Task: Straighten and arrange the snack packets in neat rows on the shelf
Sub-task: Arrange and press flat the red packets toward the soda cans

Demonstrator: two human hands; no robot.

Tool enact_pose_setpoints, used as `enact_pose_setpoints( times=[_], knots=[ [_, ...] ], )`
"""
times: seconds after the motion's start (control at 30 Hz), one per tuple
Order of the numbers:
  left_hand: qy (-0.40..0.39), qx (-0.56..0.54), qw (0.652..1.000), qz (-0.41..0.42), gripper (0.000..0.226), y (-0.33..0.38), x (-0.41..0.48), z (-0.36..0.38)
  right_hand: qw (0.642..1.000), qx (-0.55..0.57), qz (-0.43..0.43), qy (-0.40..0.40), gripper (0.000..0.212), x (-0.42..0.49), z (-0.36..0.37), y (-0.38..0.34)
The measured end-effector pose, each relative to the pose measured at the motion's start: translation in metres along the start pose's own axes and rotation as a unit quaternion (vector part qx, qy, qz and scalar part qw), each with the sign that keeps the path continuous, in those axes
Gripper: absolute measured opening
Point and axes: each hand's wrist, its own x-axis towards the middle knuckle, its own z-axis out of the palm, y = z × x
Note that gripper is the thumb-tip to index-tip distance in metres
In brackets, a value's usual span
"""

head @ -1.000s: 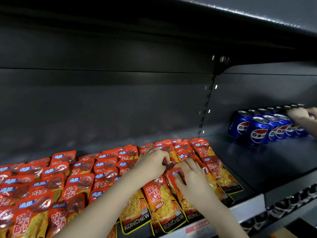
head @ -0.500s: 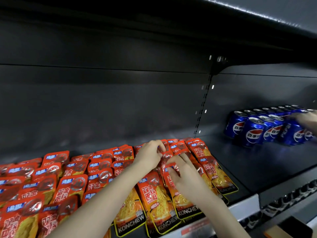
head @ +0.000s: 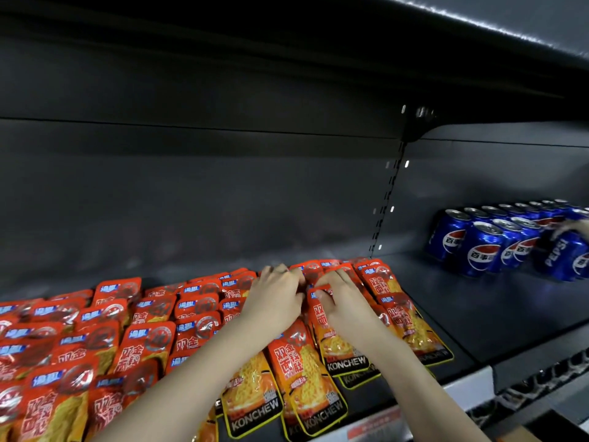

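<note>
Orange-red snack packets marked KONCHEW lie overlapping in rows across the dark shelf, from the left edge to its middle. My left hand and my right hand rest side by side on the rows right of the middle. The fingers of both pinch the top edge of a packet that lies between them. The rightmost row runs just beside my right hand. Parts of the middle packets are hidden under my forearms.
Blue Pepsi cans stand in rows on the shelf at the right. Another person's hand holds a can at the right edge. Bare shelf lies between the packets and the cans. A dark back wall and an upper shelf close in above.
Both hands have slid further back along the packet rows and closer together. The other person's hand at the right has moved lower among the cans.
</note>
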Motion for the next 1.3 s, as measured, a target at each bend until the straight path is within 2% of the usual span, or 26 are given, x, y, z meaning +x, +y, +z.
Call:
enact_pose_setpoints(
  times=[0.1, 0.17, 0.4, 0.6, 0.77, 0.97, 1.03, 1.13, 1.3],
  knots=[
    [-0.055, 0.087, 0.995, 0.017, 0.037, 0.005, -0.013, -0.002, 1.000, -0.028, 0.000, 0.001, 0.013, -0.002, -0.001, 0.001],
    [-0.080, 0.103, 0.991, 0.018, 0.036, 0.008, -0.018, -0.002, 0.999, -0.048, 0.008, -0.015, 0.014, -0.004, -0.005, 0.003],
    [-0.037, 0.083, 0.996, -0.008, 0.038, 0.013, -0.016, 0.007, 0.993, -0.092, -0.036, -0.072, 0.013, -0.025, -0.019, 0.009],
    [-0.011, 0.025, 0.999, -0.036, 0.026, 0.013, -0.011, 0.015, 0.993, -0.096, -0.073, -0.007, 0.015, -0.045, -0.004, 0.014],
    [-0.037, 0.024, 0.999, -0.028, 0.024, 0.010, -0.005, 0.005, 0.990, -0.125, -0.049, 0.048, 0.031, -0.056, -0.002, 0.008],
    [-0.089, 0.053, 0.995, -0.011, 0.019, 0.012, -0.006, 0.003, 0.983, -0.184, -0.016, 0.014, 0.055, -0.082, -0.006, 0.004],
    [-0.090, 0.065, 0.994, -0.002, 0.016, 0.014, -0.007, 0.004, 0.978, -0.209, -0.012, 0.003, 0.054, -0.088, -0.003, 0.003],
    [-0.089, 0.087, 0.992, 0.006, 0.017, 0.015, -0.010, 0.005, 0.973, -0.228, -0.010, 0.026, 0.050, -0.089, -0.004, 0.000],
    [-0.032, 0.085, 0.996, 0.002, 0.034, 0.015, -0.014, 0.008, 0.961, -0.274, 0.007, 0.039, 0.048, -0.090, -0.004, -0.010]
  ],
)
